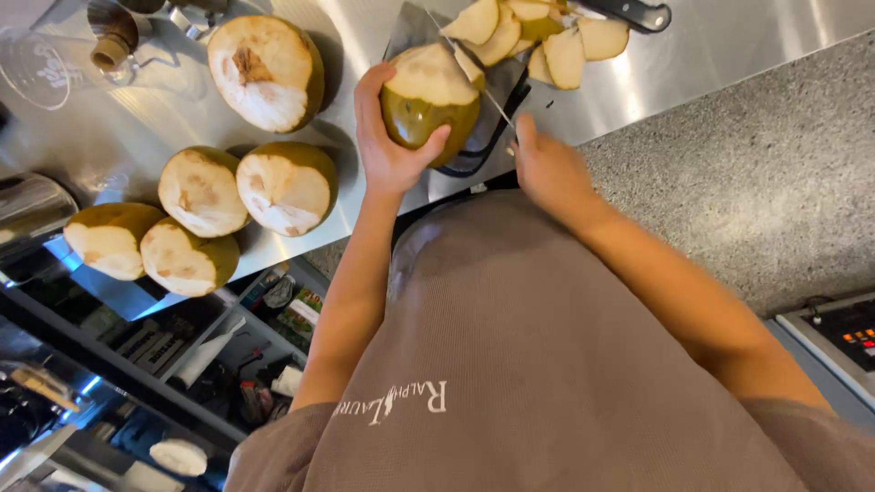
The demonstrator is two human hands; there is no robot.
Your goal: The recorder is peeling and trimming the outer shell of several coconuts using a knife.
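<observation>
My left hand [387,137] grips a green young coconut [428,105] with a shaved pale top, holding it against a dark board [497,123] on the steel counter [693,46]. My right hand [545,169] is closed on the handle of a cleaver [415,32]. Its thin blade edge runs up from my hand past the right side of the coconut's top. The handle itself is hidden inside my fist.
Several trimmed coconuts [287,187] lie on the counter to the left. Cut husk slices [547,41] are piled behind the board, next to a black knife handle [638,14]. A glass jug [55,59] stands far left. Shelves [228,355] sit below, speckled floor [756,182] right.
</observation>
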